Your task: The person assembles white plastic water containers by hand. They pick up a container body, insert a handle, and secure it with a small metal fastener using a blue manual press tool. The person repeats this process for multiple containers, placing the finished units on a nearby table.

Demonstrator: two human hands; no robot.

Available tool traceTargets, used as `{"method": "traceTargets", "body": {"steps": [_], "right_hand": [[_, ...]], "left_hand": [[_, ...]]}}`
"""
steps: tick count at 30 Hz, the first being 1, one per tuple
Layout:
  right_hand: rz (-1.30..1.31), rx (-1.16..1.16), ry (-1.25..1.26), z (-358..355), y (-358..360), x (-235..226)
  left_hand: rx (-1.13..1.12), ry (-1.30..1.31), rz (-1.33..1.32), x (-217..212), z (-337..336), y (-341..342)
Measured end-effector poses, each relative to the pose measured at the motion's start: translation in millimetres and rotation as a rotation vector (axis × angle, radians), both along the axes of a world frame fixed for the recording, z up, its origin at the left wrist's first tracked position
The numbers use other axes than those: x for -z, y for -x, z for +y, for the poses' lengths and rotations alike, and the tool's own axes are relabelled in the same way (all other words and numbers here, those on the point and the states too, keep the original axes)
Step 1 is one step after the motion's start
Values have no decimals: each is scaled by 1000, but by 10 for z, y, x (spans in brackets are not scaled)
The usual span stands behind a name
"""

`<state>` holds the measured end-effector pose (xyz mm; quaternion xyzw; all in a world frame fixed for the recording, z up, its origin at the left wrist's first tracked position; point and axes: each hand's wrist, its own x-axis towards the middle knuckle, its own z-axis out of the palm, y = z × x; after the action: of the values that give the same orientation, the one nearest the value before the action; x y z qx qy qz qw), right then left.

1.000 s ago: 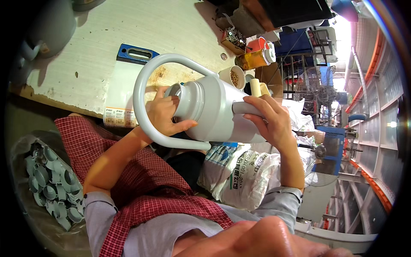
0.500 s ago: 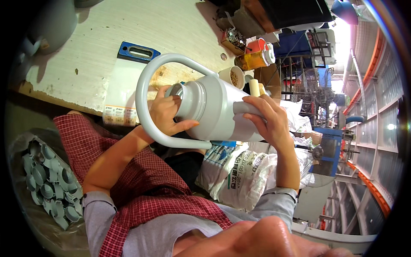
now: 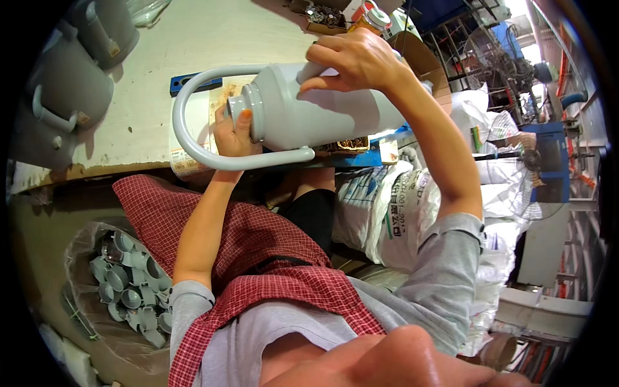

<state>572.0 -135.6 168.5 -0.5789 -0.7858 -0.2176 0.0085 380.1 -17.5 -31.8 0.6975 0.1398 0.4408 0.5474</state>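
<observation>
Grey jug [image 3: 290,106], count one, is held over the near edge of the surface [image 3: 213,39]; contact with the surface cannot be told. Long axis runs left to right, roughly parallel to the near edge, neck [image 3: 258,116] toward the left edge, body toward the right. Left grip [image 3: 233,137] is nearer the neck and clasps it, thumb on the side facing the wearer; other fingers mostly hidden behind. Right grip [image 3: 345,61] lies farther along the axis, on the side facing the far edge, fingers curled about a short stub [image 3: 311,71]; the body therefore lies from it toward the near edge. Loop handle [image 3: 180,119], one, arches around the left wrist and neck end. Counts: other grey jugs [image 3: 74,84], three seen, at the left edge; blue bar [image 3: 176,85], one, on the surface, partly behind the loop; box of small metal parts [image 3: 325,18], one, and lidded jar [image 3: 375,19], one, both by the far edge. Below the near edge, one clear plastic bag [image 3: 84,242] of grey pieces [image 3: 131,297], too overlapped to count.
</observation>
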Motion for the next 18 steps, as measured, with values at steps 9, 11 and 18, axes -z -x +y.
{"method": "traceTargets", "body": {"steps": [9, 11, 18], "right_hand": [[965, 512, -591, -1644, 770, 1346], [944, 713, -467, -1732, 608, 1730], [802, 875, -143, -1507, 68, 2202]], "left_hand": [[-361, 253, 14, 151, 646, 1349], [-306, 544, -17, 45, 874, 1855], [-537, 582, -12, -354, 649, 2271]]}}
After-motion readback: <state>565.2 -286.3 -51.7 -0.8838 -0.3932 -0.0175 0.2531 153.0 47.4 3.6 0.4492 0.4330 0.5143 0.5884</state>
